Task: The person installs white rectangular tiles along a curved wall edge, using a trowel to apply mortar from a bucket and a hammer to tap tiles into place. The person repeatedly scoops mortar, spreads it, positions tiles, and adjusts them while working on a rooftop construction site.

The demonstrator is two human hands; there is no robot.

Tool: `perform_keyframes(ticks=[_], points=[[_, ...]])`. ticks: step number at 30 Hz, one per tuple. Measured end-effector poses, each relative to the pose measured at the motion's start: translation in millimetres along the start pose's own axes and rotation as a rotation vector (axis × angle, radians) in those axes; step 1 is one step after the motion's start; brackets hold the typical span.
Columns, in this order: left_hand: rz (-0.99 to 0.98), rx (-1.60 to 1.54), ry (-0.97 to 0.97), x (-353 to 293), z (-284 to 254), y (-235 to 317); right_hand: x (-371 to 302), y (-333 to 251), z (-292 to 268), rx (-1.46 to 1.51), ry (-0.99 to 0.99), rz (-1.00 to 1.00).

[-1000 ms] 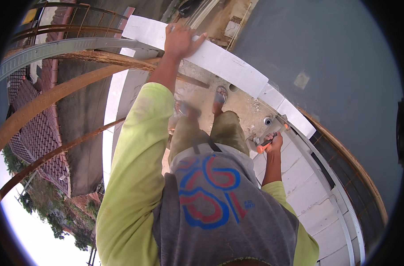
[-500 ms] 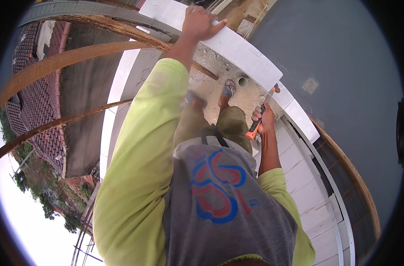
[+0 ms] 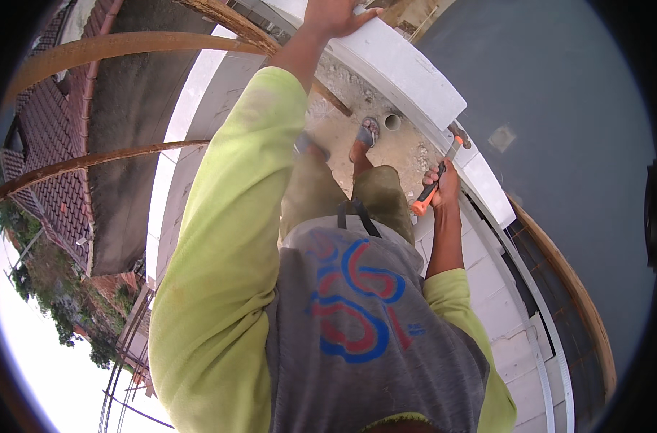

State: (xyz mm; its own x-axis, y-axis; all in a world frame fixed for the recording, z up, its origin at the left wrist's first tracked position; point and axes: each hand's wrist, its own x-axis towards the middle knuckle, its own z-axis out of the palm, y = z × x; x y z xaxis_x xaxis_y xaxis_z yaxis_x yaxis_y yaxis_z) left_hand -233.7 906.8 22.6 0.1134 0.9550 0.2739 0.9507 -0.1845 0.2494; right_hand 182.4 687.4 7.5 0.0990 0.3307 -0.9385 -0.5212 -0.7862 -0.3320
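Observation:
My right hand (image 3: 448,183) is wrapped round the black and orange handle of a hammer (image 3: 424,196). The hammer's head lies close to the near end of a long white block (image 3: 408,72), just over the course below; whether it touches cannot be told. At the far end of that block my left hand (image 3: 333,17) rests on top, thumb stretched out along it and fingers partly cut off by the picture's upper edge. Another white block (image 3: 487,189) continues the wall toward the right.
A grey slab (image 3: 552,108) spreads beyond the wall. Wooden poles (image 3: 148,43) cross at the left, above a tiled roof (image 3: 54,144). A pipe opening (image 3: 392,122) sits in the rough floor by my feet. A metal channel (image 3: 537,281) and timber edge (image 3: 566,281) run down the right.
My right hand has shifted right and a little up with the hammer, its head now nearer the block's end. The left hand stays on the block; the whole view has shifted slightly.

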Motion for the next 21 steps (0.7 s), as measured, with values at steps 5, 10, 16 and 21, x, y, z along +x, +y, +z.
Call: perform_keyframes(ticks=[5, 10, 16, 21], points=[[-0.884, -0.331, 0.459, -56.0, 15.5, 39.2, -64.6, 7.6, -45.7, -0.711, 0.040, 0.055], [-1.384, -1.347, 0.513, -57.3, 57.2, 80.8, -29.7, 52.3, 7.0, -1.595, -0.352, -0.699], [-1.326, -1.184, 0.425, -53.0, 55.5, 90.6, 42.3, 78.8, 161.1, -1.888, -0.569, -1.000], [-1.360, -1.124, 0.403, -59.3, 49.6, 90.2, 63.7, 54.9, 202.7, -2.111, -0.523, -0.918]])
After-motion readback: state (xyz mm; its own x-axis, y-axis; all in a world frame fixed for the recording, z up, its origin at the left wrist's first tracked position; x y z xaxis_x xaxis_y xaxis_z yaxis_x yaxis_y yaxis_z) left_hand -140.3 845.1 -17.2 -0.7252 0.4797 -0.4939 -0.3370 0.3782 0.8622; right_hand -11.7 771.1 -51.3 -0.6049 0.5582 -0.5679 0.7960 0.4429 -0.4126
